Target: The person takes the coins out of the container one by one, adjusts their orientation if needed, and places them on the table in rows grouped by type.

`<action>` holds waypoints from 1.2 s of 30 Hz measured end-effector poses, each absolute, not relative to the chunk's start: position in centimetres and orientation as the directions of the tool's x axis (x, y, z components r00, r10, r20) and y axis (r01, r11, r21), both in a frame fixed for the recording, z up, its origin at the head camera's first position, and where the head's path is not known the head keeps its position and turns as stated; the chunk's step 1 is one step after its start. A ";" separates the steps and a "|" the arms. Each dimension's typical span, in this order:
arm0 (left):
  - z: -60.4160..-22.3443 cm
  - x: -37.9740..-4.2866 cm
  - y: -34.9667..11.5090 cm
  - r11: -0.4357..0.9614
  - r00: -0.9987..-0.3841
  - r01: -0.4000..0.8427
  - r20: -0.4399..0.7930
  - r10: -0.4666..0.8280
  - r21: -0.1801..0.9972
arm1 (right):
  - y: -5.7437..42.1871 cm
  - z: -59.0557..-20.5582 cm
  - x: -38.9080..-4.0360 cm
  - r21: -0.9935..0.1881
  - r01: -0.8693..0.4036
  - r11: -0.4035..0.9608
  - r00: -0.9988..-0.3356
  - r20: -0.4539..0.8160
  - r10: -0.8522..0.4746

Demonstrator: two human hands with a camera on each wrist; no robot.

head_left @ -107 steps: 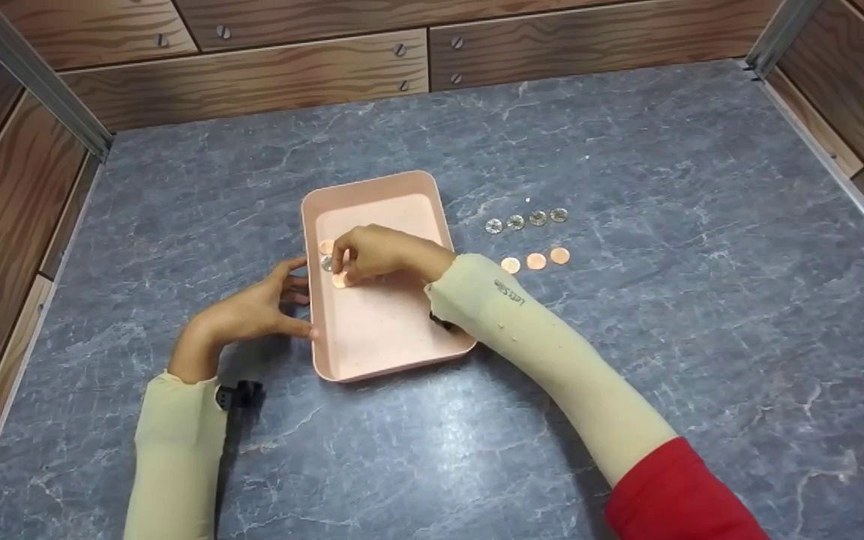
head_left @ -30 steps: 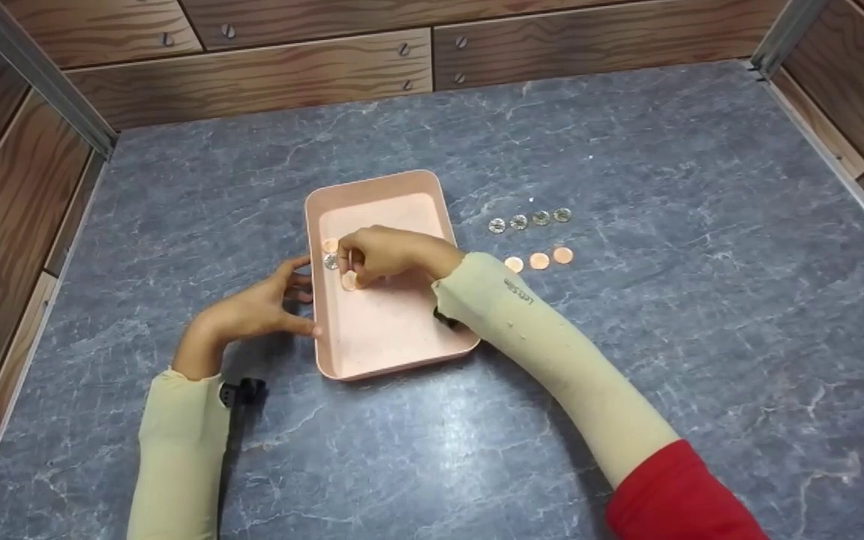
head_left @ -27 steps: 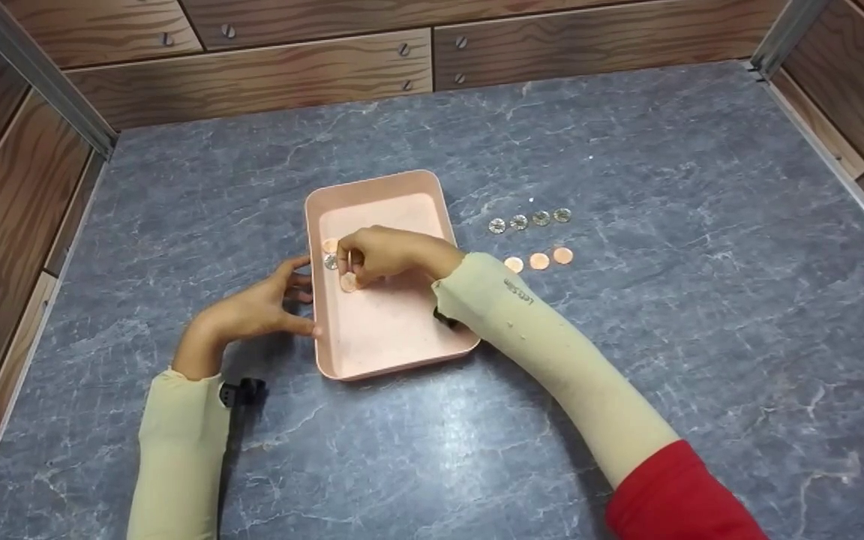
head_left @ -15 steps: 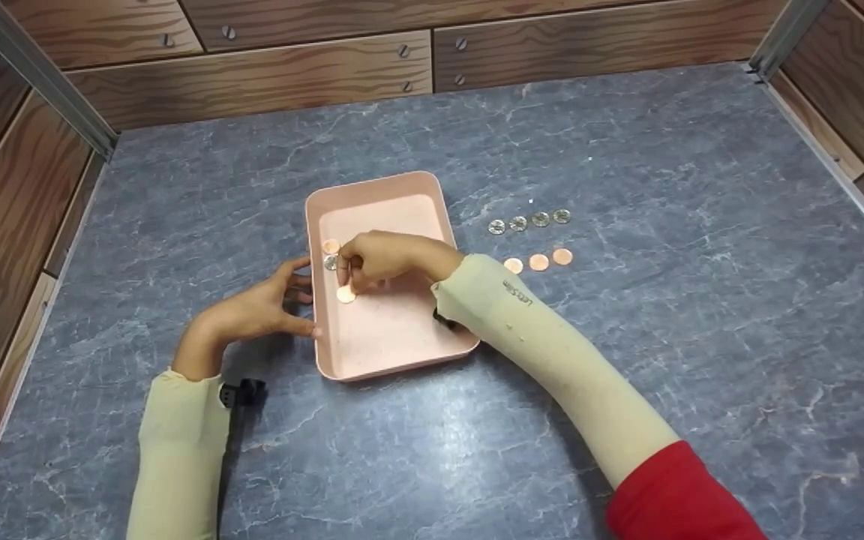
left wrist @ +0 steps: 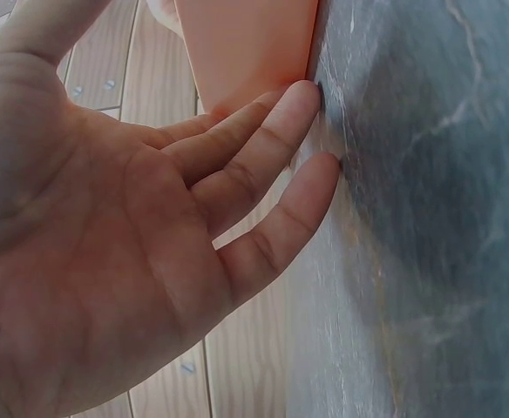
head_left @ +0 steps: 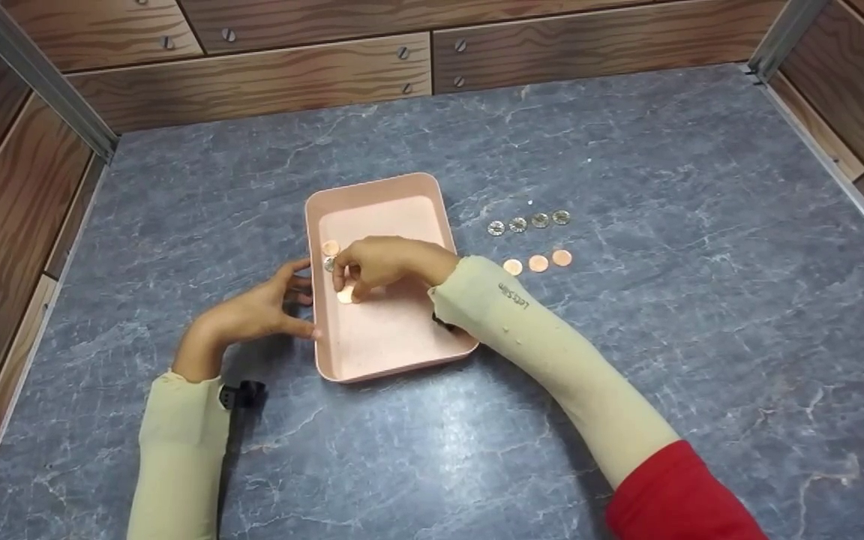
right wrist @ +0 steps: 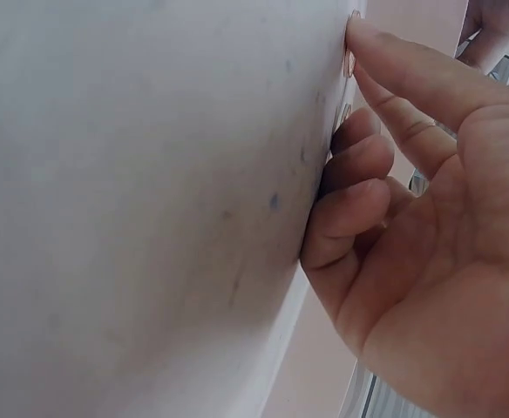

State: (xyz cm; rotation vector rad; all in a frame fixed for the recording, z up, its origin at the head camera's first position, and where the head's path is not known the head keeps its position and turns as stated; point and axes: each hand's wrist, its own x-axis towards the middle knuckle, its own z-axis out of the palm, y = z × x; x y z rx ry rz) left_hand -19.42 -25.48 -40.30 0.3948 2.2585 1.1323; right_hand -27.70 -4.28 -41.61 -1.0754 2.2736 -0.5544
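Inside the shallow pink tray point(head_left: 391, 352), my right hand point(head_left: 383, 261) has its thumb and index fingertips at a copper-coloured coin point(head_left: 345, 295) near the left wall. Behind that coin lie another copper coin point(head_left: 331, 247) and a silver coin point(head_left: 328, 264), the silver one partly hidden by my fingers. From the right wrist view, the thumb and a finger meet near the tray floor beside a coin point(right wrist: 349, 63), the other fingers curled under. My left hand point(head_left: 252, 309) rests against the tray's outer left side, fingers spread and thumb near the rim; its fingers point(left wrist: 263, 148) touch low on the wall.
Right of the tray, several silver coins point(head_left: 518, 225) form a row on the blue-grey marbled table point(head_left: 664, 225). In front of them is a row of copper coins point(head_left: 538, 263), its left end close to my right sleeve point(head_left: 544, 337). Wood-patterned panels point(head_left: 252, 82) border the table.
The copper coin at my right fingertips has shifted slightly toward me within the tray and lies flatter. My right index finger has moved a little left. The left hand keeps its place.
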 end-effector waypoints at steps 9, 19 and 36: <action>-40.2 -19.3 -25.5 0.585 -0.791 0.000 -0.358 0.497 0.811 | -4.1 -41.3 -27.5 -0.651 -0.495 0.575 -0.526 -0.303 -0.795; -40.3 -19.5 -25.4 0.590 -0.785 -0.015 -0.375 0.493 0.807 | -3.9 -41.3 -27.7 -0.646 -0.493 0.583 -0.574 -0.262 -0.776; -40.2 -19.4 -25.5 0.584 -0.788 -0.014 -0.369 0.493 0.812 | -3.6 -40.5 -27.9 -0.682 -0.468 0.561 -0.563 -0.259 -0.785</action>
